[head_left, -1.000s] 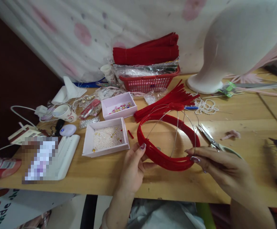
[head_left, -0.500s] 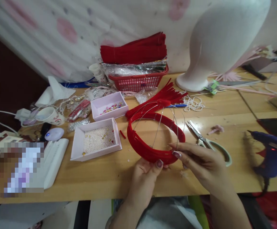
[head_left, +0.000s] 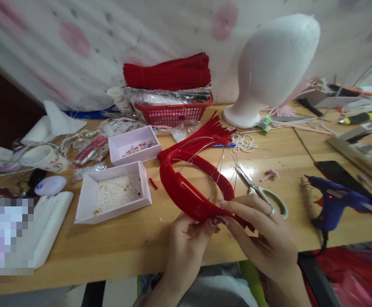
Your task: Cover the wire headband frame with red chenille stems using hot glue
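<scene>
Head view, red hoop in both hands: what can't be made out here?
- Near rim of the red hoop: hidden under the left hand and right hand.
- Where the thin wires join the hoop: too fine.
- Thing at the left edge: pixelated.
- Scissors: handle partly behind the right hand's fingers.
</scene>
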A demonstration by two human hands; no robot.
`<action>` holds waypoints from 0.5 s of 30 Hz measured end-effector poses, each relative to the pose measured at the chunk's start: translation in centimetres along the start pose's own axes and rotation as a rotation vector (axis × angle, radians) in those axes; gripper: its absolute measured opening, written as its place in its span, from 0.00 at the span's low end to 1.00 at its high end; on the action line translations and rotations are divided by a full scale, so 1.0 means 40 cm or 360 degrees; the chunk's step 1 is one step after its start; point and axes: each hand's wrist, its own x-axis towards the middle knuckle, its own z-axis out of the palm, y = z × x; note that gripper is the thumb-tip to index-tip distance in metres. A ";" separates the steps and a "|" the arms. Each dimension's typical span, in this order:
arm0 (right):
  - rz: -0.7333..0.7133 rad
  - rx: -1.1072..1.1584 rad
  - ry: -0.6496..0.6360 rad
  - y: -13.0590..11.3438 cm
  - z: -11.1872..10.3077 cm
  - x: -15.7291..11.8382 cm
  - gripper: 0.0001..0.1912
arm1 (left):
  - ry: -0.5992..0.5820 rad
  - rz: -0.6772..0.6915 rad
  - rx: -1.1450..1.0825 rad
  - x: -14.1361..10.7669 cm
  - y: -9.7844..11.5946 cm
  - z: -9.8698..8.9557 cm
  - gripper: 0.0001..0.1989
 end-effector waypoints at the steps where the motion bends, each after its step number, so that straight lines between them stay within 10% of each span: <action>1: -0.0038 -0.0013 0.0016 0.000 -0.002 0.001 0.19 | 0.0013 -0.0002 0.0003 -0.001 0.000 -0.001 0.10; 15: -0.0131 -0.0019 -0.0019 0.020 -0.007 0.006 0.22 | -0.0032 0.0019 -0.0009 -0.001 -0.012 -0.004 0.10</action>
